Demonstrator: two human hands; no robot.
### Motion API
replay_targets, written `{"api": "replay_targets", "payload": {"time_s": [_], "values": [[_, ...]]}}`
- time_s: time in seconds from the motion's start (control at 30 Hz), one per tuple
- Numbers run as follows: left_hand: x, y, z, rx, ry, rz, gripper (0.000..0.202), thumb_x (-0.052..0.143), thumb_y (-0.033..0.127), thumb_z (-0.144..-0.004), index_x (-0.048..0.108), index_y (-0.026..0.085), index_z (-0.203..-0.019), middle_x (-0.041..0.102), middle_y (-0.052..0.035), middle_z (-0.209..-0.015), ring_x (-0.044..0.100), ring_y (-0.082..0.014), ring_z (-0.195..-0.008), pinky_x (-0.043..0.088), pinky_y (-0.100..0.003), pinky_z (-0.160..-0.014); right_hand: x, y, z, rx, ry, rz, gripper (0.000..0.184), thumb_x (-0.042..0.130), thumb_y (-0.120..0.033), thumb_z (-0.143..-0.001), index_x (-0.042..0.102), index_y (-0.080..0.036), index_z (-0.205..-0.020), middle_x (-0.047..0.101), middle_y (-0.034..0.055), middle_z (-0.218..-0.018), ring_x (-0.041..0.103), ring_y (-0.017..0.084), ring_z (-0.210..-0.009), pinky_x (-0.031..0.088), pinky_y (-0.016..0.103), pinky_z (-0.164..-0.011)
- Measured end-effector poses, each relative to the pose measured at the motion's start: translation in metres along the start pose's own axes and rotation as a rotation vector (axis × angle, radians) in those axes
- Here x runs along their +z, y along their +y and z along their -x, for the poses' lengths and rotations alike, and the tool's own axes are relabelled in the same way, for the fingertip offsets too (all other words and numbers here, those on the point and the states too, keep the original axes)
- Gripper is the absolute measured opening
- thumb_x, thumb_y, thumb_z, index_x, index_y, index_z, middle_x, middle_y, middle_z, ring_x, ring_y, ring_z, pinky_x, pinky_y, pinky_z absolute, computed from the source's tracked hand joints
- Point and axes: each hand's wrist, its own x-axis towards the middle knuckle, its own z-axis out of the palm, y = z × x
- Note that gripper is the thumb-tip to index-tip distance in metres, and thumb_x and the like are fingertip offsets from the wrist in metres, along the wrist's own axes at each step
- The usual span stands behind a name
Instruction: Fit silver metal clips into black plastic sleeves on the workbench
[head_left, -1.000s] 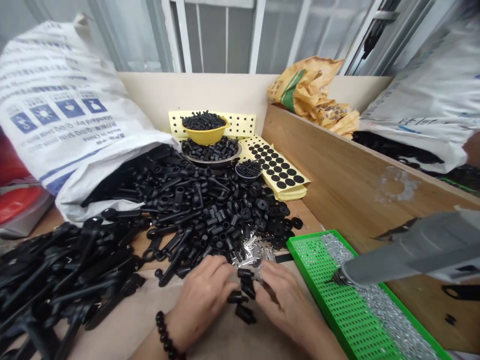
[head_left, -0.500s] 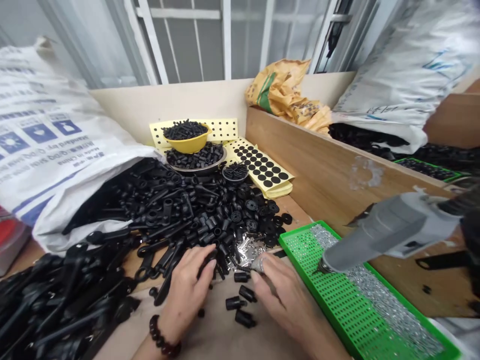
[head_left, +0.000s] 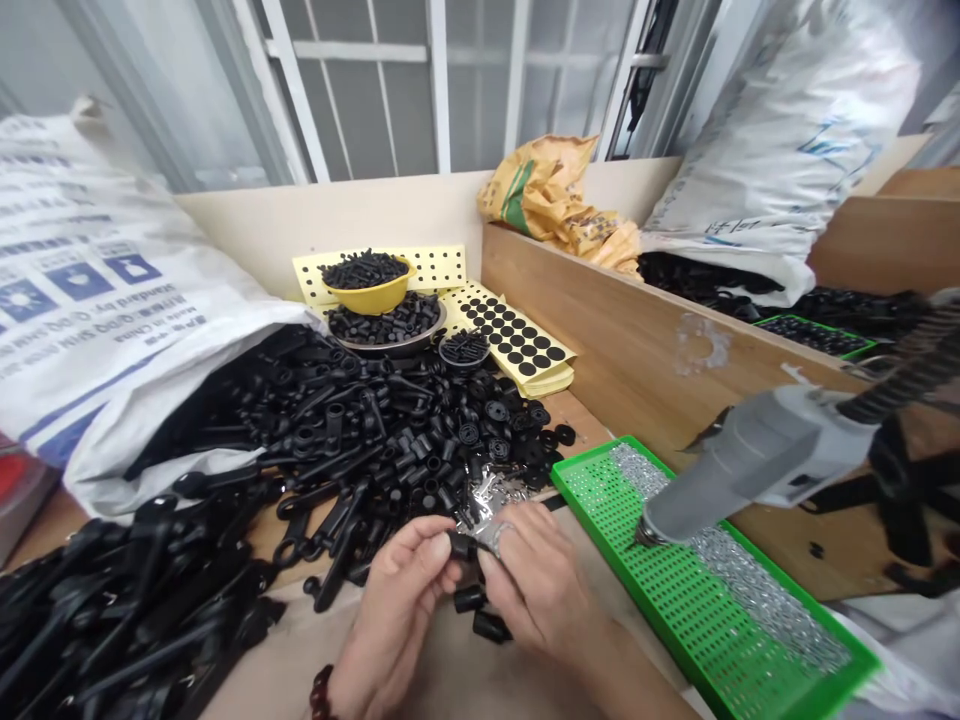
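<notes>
My left hand [head_left: 394,610] and my right hand [head_left: 532,585] are close together over a tan mat [head_left: 420,670], at the near edge of a heap of black plastic parts [head_left: 390,430]. Their fingertips meet around a small black cylinder [head_left: 462,545] and a bright silver metal piece [head_left: 491,535]. The left fingers seem to pinch the cylinder, and the right fingers press on the silver piece. Just below them lie two black plastic sleeves [head_left: 480,612]. A bead bracelet [head_left: 321,695] circles my left wrist.
A grey electric screwdriver [head_left: 757,460] hangs at right over a green perforated tray [head_left: 675,565] holding silver screws. A spilling white sack [head_left: 112,380] lies left. Behind stand a yellow bowl [head_left: 367,295] and a wooden board [head_left: 637,340].
My hands have come together and closed around the black cylinder and silver piece. The view has shifted slightly, and the hanging screwdriver stays over the green tray.
</notes>
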Motion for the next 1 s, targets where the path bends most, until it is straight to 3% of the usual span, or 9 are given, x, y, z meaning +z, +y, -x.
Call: {"api": "replay_targets", "payload": {"time_s": [0.13,0.33,0.47,0.57,0.63,0.77,0.87,0.93,1.0], "values": [[-0.003,-0.005,0.003,0.078,-0.036,-0.174,0.034,0.077,0.036,-0.06,0.068,0.013,-0.083,0.058,0.0014,-0.052,0.049,-0.008,-0.051,0.041,-0.017,-0.052,0.005,0.0,0.004,-0.073,-0.027,0.095,0.026,0.031,-0.012,-0.086,0.048,-0.018,-0.067,0.05,0.0054,-0.067,0.043,0.019,-0.067,0.035,0.034,-0.063],[-0.013,-0.007,0.006,0.196,-0.072,-0.45,0.03,0.071,0.041,-0.065,0.069,0.017,-0.081,0.06,0.0006,-0.054,0.053,-0.0126,-0.053,0.045,-0.021,-0.053,0.006,-0.003,0.005,0.039,-0.045,-0.128,0.029,0.024,-0.017,-0.09,0.045,-0.019,-0.07,0.052,0.0031,-0.065,0.048,0.017,-0.062,0.039,0.029,-0.06],[-0.015,-0.003,0.009,0.43,-0.082,-0.678,0.02,0.065,0.037,-0.072,0.07,0.021,-0.082,0.067,-0.002,-0.068,0.06,-0.0176,-0.064,0.05,-0.024,-0.06,0.006,-0.012,0.01,0.188,-0.027,-0.2,0.03,0.023,-0.017,-0.093,0.044,-0.021,-0.073,0.055,0.0009,-0.065,0.053,0.014,-0.062,0.041,0.025,-0.06],[-0.016,-0.001,0.012,0.61,-0.118,-0.787,0.013,0.062,0.03,-0.074,0.07,0.023,-0.082,0.069,-0.0031,-0.081,0.063,-0.0196,-0.074,0.051,-0.024,-0.066,0.009,-0.014,0.015,0.216,-0.015,-0.213,0.029,0.023,-0.017,-0.093,0.044,-0.021,-0.074,0.055,0.0005,-0.065,0.053,0.014,-0.062,0.041,0.024,-0.059],[-0.014,-0.002,0.013,0.608,-0.109,-0.776,0.013,0.061,0.028,-0.075,0.07,0.023,-0.082,0.069,-0.0025,-0.077,0.063,-0.0182,-0.069,0.051,-0.023,-0.062,0.012,-0.013,0.017,0.169,-0.017,-0.202,0.027,0.024,-0.016,-0.092,0.044,-0.02,-0.074,0.055,0.0021,-0.066,0.053,0.015,-0.063,0.041,0.026,-0.059],[-0.011,-0.007,0.014,0.433,-0.09,-0.631,0.016,0.062,0.032,-0.073,0.068,0.019,-0.08,0.061,0.0005,-0.056,0.056,-0.0129,-0.051,0.047,-0.02,-0.05,0.014,-0.006,0.018,0.021,-0.015,-0.13,0.024,0.026,-0.011,-0.089,0.045,-0.018,-0.076,0.055,0.0053,-0.068,0.05,0.018,-0.064,0.04,0.03,-0.061],[-0.01,-0.008,0.014,0.333,-0.115,-0.572,0.02,0.062,0.033,-0.072,0.066,0.016,-0.081,0.057,0.0015,-0.051,0.052,-0.0116,-0.048,0.044,-0.019,-0.048,0.011,-0.002,0.018,-0.047,-0.038,-0.083,0.024,0.026,-0.011,-0.089,0.045,-0.018,-0.075,0.054,0.0056,-0.068,0.048,0.018,-0.064,0.039,0.032,-0.062],[-0.011,-0.007,0.015,0.318,-0.134,-0.598,0.019,0.061,0.032,-0.074,0.065,0.015,-0.081,0.056,0.0018,-0.05,0.052,-0.0114,-0.048,0.043,-0.019,-0.047,0.009,-0.002,0.018,-0.032,-0.077,-0.13,0.025,0.026,-0.013,-0.09,0.044,-0.018,-0.074,0.053,0.0052,-0.067,0.048,0.018,-0.063,0.038,0.031,-0.06],[-0.011,-0.006,0.017,0.394,-0.144,-0.684,0.016,0.058,0.03,-0.077,0.065,0.016,-0.081,0.059,0.0005,-0.055,0.054,-0.0123,-0.052,0.044,-0.02,-0.05,0.007,-0.003,0.019,0.061,-0.134,-0.231,0.027,0.024,-0.015,-0.091,0.043,-0.019,-0.073,0.052,0.0033,-0.065,0.048,0.016,-0.061,0.037,0.028,-0.057]]}}
